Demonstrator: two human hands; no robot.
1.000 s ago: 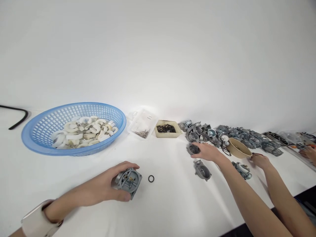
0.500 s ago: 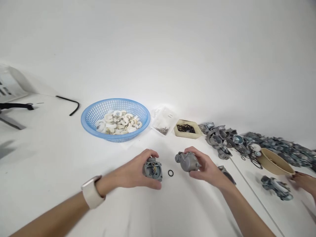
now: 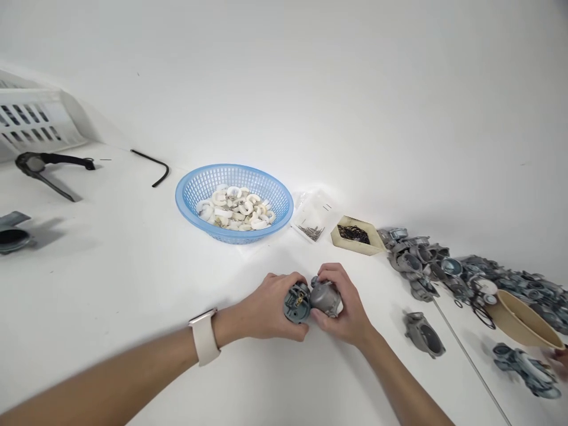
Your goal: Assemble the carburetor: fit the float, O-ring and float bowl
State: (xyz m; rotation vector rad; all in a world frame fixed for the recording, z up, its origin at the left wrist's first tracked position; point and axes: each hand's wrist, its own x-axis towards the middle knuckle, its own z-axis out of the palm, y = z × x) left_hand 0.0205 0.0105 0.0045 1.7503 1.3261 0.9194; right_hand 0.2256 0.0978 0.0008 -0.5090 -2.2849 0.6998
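Observation:
A grey carburetor body (image 3: 296, 302) with brass jets in its open face is wrapped in the fingers of my left hand (image 3: 270, 306). A rounded grey carburetor bowl (image 3: 326, 297) sits in my right hand (image 3: 348, 307), held between thumb and fingers. The two metal parts meet edge to edge or nearly so; I cannot tell whether they touch. The small black ring that lay on the table between them does not show now.
A blue basket (image 3: 235, 236) holds white curved pieces. Beside it are a bag of pins (image 3: 317, 213) and a tray (image 3: 370, 248) of black rings. Right lie a loose bowl (image 3: 423, 335), piled castings (image 3: 415, 260), a tan basin (image 3: 528, 319) and another person's hand (image 3: 561, 356).
My hands have come together, bringing the carburetor body and the bowl side by side. The view has swung, so the table things appear further right. The black ring has gone from sight.

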